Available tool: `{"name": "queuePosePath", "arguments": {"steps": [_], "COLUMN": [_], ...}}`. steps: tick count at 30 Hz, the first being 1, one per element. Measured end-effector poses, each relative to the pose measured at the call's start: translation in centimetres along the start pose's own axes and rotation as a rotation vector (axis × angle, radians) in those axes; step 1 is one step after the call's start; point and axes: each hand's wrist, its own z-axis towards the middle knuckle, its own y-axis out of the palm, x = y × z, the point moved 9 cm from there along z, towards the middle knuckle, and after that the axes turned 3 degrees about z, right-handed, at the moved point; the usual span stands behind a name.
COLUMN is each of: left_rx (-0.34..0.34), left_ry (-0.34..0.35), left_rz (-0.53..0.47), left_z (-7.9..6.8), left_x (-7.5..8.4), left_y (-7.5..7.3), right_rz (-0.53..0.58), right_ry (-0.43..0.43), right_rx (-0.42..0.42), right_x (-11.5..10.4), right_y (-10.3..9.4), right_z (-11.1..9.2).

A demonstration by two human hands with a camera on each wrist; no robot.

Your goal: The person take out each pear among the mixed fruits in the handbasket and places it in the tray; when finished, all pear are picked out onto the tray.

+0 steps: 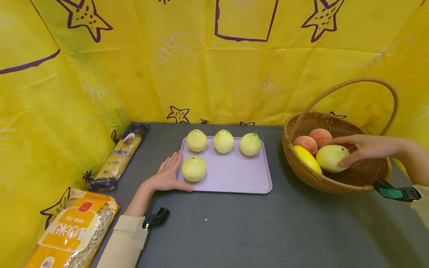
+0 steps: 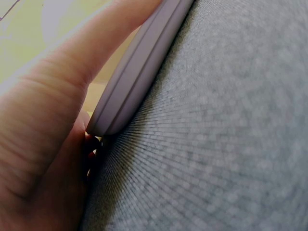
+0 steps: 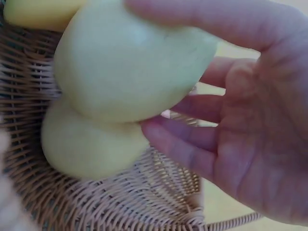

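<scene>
In the basket (image 1: 338,184), my right hand (image 1: 373,147) holds a pale green pear-shaped fruit (image 1: 330,158) between thumb and fingers. Below it in the right wrist view lies another pale fruit (image 3: 89,144), which the head view hides. Two peaches (image 1: 320,137) and a smooth yellow fruit (image 1: 306,159) lie beside the held one. With fingers spread, my left hand (image 1: 167,175) rests at the near left corner of the lilac tray (image 1: 231,173), thumb along the front edge. Three pale green fruits (image 1: 223,141) form the tray's back row; one more (image 1: 194,168) sits front left.
On the left of the grey table (image 1: 241,227) lie a pack of dry noodles (image 1: 122,150) and, closer to me, an orange bag (image 1: 73,230). The basket's tall handle (image 1: 348,80) arches above the fruit. Yellow patterned cloth (image 1: 201,82) stands behind and to the left.
</scene>
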Motion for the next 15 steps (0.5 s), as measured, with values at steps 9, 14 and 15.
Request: {"name": "queuePosePath", "arguments": {"steps": [9,14,15], "left_rx": [-0.003,-0.006,-0.007], "left_ry": [0.006,0.002,0.001], "left_rz": [-0.003,-0.013,-0.013], "left_z": [0.0,-0.1,-0.1], "left_x": [0.2,0.2,0.2], "left_y": [-0.1,-0.1,-0.1], "right_rz": [0.086,0.207,0.221], "right_ry": [0.031,0.002,-0.001], "right_rx": [0.109,0.144,0.155], "right_x": [0.0,-0.4,-0.3], "right_y": [0.4,1.3,1.4], "right_z": [-1.6,-1.9,-2.0]}}
